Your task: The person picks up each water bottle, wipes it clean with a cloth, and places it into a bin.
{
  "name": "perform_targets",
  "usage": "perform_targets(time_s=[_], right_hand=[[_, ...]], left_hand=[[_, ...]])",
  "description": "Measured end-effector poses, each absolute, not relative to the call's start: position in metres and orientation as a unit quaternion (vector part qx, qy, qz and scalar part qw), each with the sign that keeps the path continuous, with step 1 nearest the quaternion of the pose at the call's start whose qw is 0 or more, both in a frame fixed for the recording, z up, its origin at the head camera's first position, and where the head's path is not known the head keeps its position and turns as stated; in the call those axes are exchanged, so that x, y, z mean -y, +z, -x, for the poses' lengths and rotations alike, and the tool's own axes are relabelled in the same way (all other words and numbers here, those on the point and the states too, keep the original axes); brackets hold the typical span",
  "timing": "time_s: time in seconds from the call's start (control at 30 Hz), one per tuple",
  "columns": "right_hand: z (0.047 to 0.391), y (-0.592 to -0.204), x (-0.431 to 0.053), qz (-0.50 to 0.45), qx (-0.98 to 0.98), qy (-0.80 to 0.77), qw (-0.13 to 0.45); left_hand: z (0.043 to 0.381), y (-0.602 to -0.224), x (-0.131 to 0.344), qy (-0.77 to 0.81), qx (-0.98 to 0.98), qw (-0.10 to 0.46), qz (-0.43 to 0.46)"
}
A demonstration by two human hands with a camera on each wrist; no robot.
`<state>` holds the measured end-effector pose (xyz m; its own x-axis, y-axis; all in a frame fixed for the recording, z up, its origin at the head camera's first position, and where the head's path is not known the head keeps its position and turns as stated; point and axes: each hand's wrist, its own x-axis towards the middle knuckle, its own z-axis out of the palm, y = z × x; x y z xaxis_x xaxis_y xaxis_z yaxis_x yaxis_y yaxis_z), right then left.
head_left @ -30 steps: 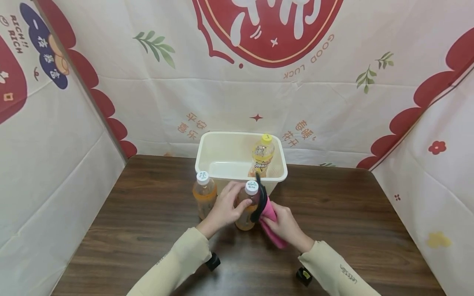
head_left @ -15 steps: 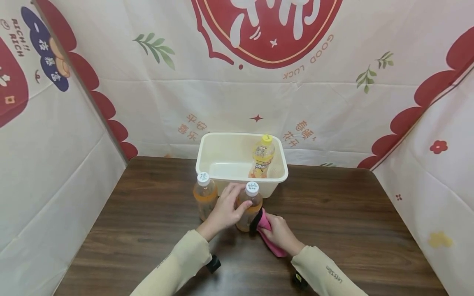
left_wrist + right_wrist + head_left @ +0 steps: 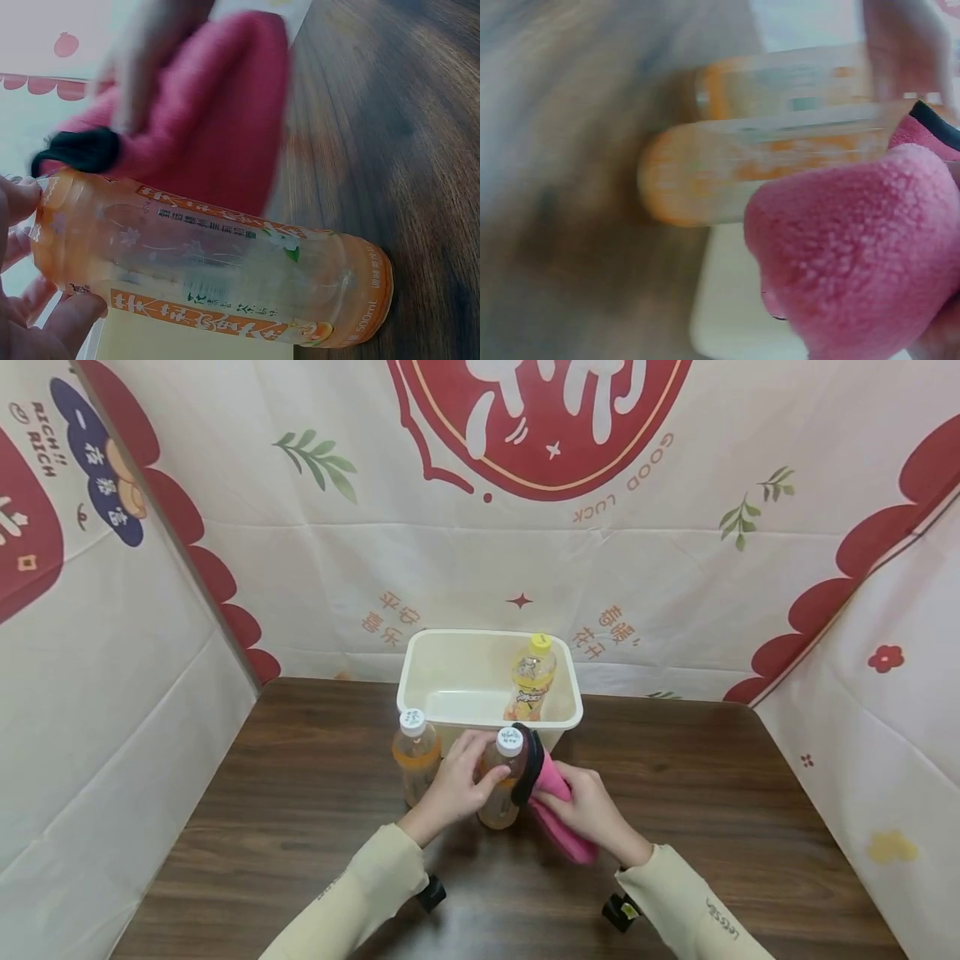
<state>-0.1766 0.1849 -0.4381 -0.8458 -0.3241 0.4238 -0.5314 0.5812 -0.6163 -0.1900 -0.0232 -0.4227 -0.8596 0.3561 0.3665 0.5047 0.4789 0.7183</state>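
Observation:
A clear plastic drink bottle [image 3: 498, 812] with an orange label and white cap stands on the table in front of the bin. My left hand [image 3: 459, 783] grips it around the upper part, just below the cap. In my right hand [image 3: 590, 806] is a bunched pink cloth [image 3: 555, 783] with black edging, against the bottle's right side near the neck. The left wrist view shows the cloth [image 3: 217, 112] blurred, along the side of the bottle [image 3: 202, 262]. Fluffy pink pile on the cloth [image 3: 855, 247] shows in the right wrist view, overlapping the bottle.
A second orange-labelled bottle [image 3: 415, 762] with a white cap stands upright just left of my left hand. Behind is a cream plastic bin [image 3: 408, 664] holding a yellow-capped bottle [image 3: 532, 681] leaning at its right end. A printed fabric backdrop [image 3: 480, 560] encloses the dark wooden table [image 3: 690, 827].
My right hand with the cloth has slid down the bottle's right side and then back up near the cap. The left hand and both orange-labelled bottles have stayed in place.

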Motion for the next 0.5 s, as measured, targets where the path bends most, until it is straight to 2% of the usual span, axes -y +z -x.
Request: perform_targets(time_s=[0.23, 0.5], right_hand=[[0.182, -0.404, -0.181, -0.254, 0.883, 0.371, 0.137], [0.177, -0.417, -0.179, -0.233, 0.882, 0.383, 0.146]], left_hand=[[0.19, -0.424, 0.023, -0.443, 0.855, 0.086, 0.254], [0.189, -0.426, 0.021, -0.443, 0.855, 0.097, 0.25]])
